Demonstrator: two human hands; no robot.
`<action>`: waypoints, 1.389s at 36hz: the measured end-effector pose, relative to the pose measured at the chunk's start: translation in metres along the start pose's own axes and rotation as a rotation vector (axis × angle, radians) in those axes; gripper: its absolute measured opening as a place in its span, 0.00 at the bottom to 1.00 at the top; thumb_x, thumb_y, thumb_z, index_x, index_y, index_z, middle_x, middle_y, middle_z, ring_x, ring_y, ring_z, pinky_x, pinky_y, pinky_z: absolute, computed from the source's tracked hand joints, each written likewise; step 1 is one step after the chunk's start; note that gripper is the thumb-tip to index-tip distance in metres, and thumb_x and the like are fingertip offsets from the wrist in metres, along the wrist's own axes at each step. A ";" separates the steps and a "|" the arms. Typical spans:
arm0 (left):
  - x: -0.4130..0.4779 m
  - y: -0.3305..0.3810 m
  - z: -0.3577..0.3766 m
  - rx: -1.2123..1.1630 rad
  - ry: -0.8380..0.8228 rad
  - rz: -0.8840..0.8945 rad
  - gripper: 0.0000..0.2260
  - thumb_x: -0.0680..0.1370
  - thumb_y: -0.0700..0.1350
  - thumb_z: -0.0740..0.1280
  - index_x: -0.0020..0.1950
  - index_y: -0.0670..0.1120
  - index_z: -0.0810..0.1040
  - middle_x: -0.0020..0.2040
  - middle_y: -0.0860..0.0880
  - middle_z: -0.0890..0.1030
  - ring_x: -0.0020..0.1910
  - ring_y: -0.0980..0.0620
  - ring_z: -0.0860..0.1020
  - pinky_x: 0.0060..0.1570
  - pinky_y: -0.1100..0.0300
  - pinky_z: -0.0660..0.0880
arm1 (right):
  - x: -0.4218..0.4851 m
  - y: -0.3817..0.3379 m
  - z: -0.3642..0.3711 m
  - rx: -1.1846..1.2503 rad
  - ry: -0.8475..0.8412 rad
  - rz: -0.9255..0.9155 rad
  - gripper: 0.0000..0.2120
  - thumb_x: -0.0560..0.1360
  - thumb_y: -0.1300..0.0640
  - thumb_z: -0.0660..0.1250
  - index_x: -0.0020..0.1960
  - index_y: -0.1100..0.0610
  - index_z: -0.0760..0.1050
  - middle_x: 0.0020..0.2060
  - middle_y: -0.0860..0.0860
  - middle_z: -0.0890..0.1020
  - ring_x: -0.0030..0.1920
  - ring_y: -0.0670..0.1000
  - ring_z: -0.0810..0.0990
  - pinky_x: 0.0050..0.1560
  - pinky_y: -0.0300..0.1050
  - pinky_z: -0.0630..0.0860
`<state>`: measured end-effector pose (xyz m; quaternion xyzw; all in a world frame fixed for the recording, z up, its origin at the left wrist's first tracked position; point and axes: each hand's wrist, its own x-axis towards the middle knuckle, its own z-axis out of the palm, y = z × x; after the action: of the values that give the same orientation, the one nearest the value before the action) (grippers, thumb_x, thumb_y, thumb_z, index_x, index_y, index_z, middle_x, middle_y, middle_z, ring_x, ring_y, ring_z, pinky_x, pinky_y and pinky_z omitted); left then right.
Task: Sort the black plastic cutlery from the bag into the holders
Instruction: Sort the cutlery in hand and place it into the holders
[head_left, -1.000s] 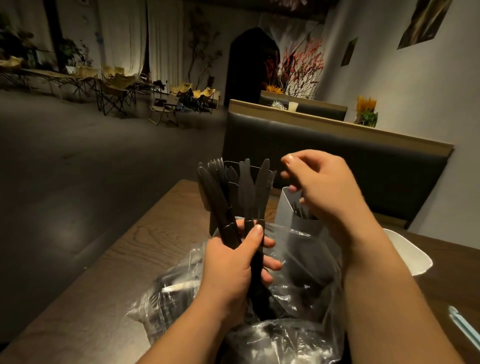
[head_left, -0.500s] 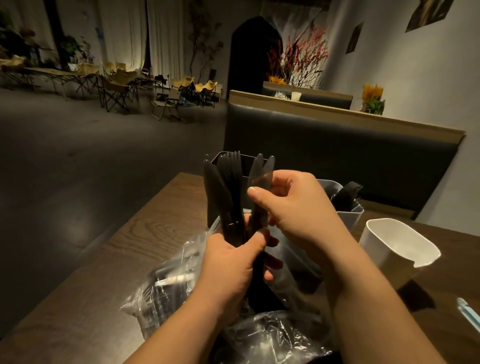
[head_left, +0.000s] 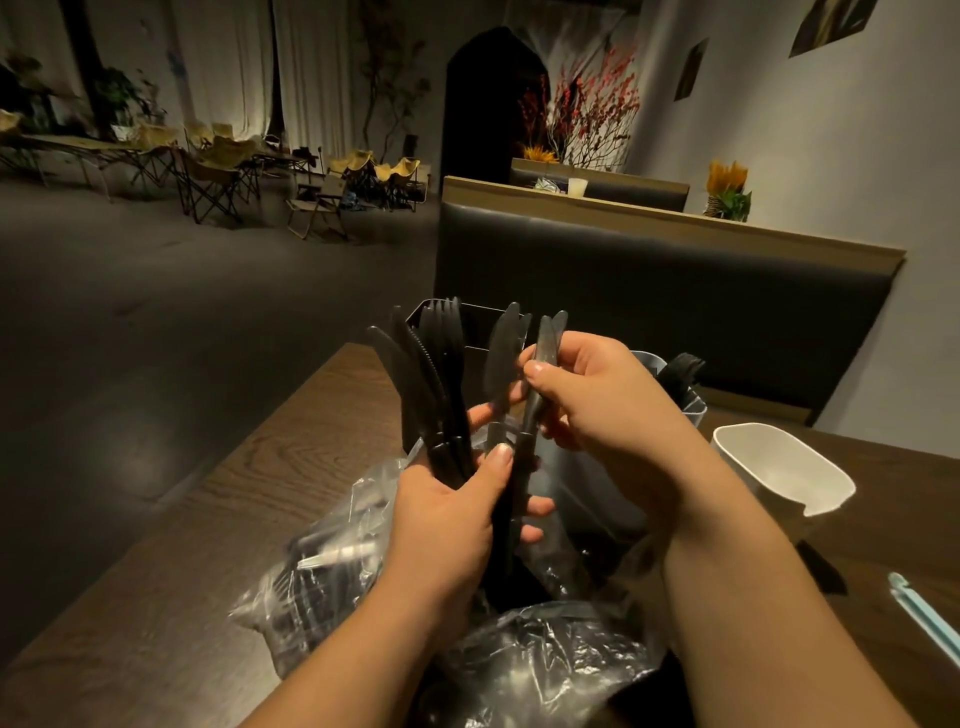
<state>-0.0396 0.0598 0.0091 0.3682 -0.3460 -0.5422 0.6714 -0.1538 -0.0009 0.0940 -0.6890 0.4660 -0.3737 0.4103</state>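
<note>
Your left hand (head_left: 447, 519) is gripping the fanned black plastic cutlery bundle (head_left: 431, 374) over the near clear plastic bag (head_left: 332, 571); your right hand (head_left: 608, 400) is pinching one black plastic knife (head_left: 544, 348). Jerking it is risking spillage.

Left grip (head_left: 449, 519) curled round cutlery (head_left: 436, 395), right grip (head_left: 613, 410) pinching knives (head_left: 545, 345) — forearms converging.

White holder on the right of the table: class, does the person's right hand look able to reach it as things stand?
Probably yes: the white holder stands open-topped to the right of the right hand, with nothing between them. The hand, though, is pinching black cutlery.
</note>
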 end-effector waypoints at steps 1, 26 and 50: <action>0.000 -0.001 -0.001 0.013 0.025 0.008 0.11 0.80 0.39 0.67 0.58 0.54 0.79 0.44 0.47 0.86 0.38 0.41 0.85 0.34 0.53 0.80 | 0.000 0.000 -0.001 0.007 -0.005 -0.004 0.06 0.82 0.61 0.62 0.53 0.55 0.78 0.40 0.53 0.83 0.31 0.41 0.79 0.29 0.33 0.72; 0.001 -0.002 -0.004 0.055 0.037 -0.035 0.09 0.80 0.42 0.69 0.57 0.53 0.84 0.46 0.44 0.87 0.37 0.43 0.84 0.39 0.51 0.80 | -0.001 0.007 0.007 -0.124 0.109 -0.162 0.03 0.79 0.58 0.68 0.48 0.55 0.80 0.38 0.52 0.86 0.34 0.48 0.84 0.30 0.37 0.76; 0.011 0.004 -0.008 -0.012 0.186 0.017 0.09 0.84 0.41 0.62 0.52 0.46 0.83 0.36 0.45 0.82 0.30 0.48 0.78 0.27 0.60 0.75 | 0.062 -0.037 -0.020 0.043 0.603 -0.321 0.07 0.82 0.60 0.63 0.51 0.47 0.75 0.48 0.47 0.84 0.50 0.45 0.85 0.52 0.49 0.84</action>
<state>-0.0293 0.0508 0.0095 0.4098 -0.2821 -0.5020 0.7075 -0.1416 -0.0561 0.1441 -0.6031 0.4438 -0.6304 0.2044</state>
